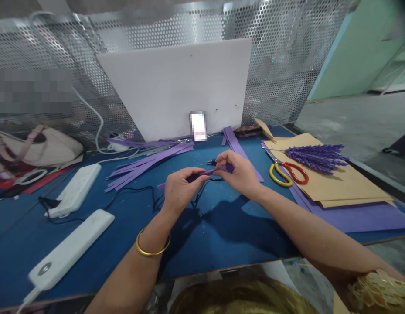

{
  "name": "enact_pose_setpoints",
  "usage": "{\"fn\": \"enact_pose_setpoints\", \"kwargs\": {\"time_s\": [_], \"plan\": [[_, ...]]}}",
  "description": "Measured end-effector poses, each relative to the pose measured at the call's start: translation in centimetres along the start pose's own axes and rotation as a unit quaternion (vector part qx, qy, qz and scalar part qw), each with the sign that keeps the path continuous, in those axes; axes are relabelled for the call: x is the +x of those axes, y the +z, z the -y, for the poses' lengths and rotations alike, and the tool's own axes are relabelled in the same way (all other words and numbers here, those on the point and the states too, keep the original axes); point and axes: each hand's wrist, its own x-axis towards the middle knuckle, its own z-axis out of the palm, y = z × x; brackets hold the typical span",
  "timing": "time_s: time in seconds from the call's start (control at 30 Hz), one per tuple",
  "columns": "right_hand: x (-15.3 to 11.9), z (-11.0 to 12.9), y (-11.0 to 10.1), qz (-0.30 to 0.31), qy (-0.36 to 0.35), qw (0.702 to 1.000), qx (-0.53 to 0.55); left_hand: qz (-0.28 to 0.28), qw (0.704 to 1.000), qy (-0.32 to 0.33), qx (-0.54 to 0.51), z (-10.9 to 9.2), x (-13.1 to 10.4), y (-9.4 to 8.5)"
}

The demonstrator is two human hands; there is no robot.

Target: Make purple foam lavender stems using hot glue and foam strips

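Both hands meet over the middle of the blue table [241,248]. My left hand [182,187] pinches one end of a purple strip [207,172] between thumb and fingers. The strip's other end is pinched in my right hand [236,172], a short way to the right. Just behind the fingers lies a small dark tool [211,162] with a metal tip, partly hidden by my right hand. A thin black cable [137,188] runs beneath the hands. Several cut purple strips [150,163] lie behind my left hand, and a longer purple strip [239,150] lies behind my right.
Scissors [289,173] with yellow and red handles and purple flower sprigs [315,158] rest on tan sheets [346,187] at right. White power strips [71,248] and a pale handbag [48,146] are at left. A phone [198,126] leans against a white board [179,87].
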Motion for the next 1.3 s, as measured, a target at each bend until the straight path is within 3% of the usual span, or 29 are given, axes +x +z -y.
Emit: {"fn": "enact_pose_setpoints", "kwargs": {"time_s": [0.27,0.47,0.83,1.07,1.3], "plan": [[-0.22,0.03,0.24,0.011,-0.029,0.999,-0.023,0.018,1.000,0.015,0.011,0.32,0.06,-0.04],[-0.20,-0.31,0.12,0.016,-0.050,0.998,0.019,-0.031,0.997,0.060,0.028,-0.22,0.02,-0.24],[-0.33,-0.42,0.09,0.036,-0.066,0.996,0.056,-0.036,0.995,0.082,0.049,0.09,-0.04,-0.17],[-0.33,-0.73,0.43,0.027,-0.081,0.995,0.060,-0.012,0.985,0.111,0.129,-0.10,-0.10,-0.26],[-0.42,-0.49,0.57,0.026,-0.076,0.995,0.063,0.001,0.985,0.128,0.119,-0.14,-0.23,-0.10]]}}
